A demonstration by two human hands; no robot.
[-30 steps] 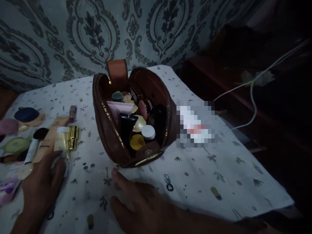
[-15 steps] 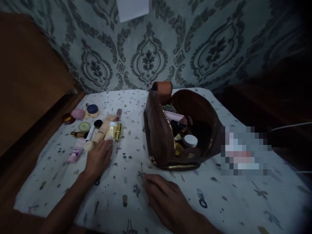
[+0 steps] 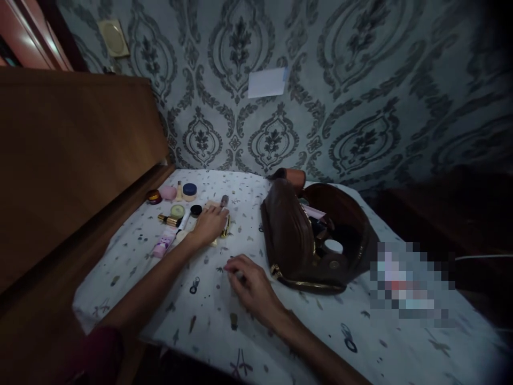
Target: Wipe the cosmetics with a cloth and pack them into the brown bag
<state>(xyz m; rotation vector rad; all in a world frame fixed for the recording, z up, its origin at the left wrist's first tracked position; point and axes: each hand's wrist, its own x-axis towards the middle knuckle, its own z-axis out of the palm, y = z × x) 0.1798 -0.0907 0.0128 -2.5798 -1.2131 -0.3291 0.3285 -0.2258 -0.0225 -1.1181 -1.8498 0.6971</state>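
My left hand point(image 3: 208, 224) lies over the group of cosmetics, fingers stretched forward and a little bent, covering a beige tube and a white-capped bottle. Just beyond its fingertips are a small clear lip gloss point(image 3: 224, 201) and a gold lipstick tube point(image 3: 226, 227). To its left lie a black-lidded jar point(image 3: 196, 210), a pink tube point(image 3: 163, 244), a gold and black lipstick point(image 3: 169, 220) and a green round tin point(image 3: 177, 212). My right hand point(image 3: 250, 286) hovers above the cloth with loosely curled fingers and nothing visible in them. A brown cosmetic bag point(image 3: 286, 235) stands open beside it.
A blue-lidded jar point(image 3: 189, 191), a pink rounded item point(image 3: 168, 193) and a dark amber jar point(image 3: 153, 197) stand at the back left. Inside the bag is a white-lidded jar point(image 3: 333, 247). A wooden panel point(image 3: 80, 144) borders the left; a patterned wall rises behind.
The view has tilted up and left. My left hand has moved farther forward over the beige tube and bottle. My right hand's fingers have loosened slightly.
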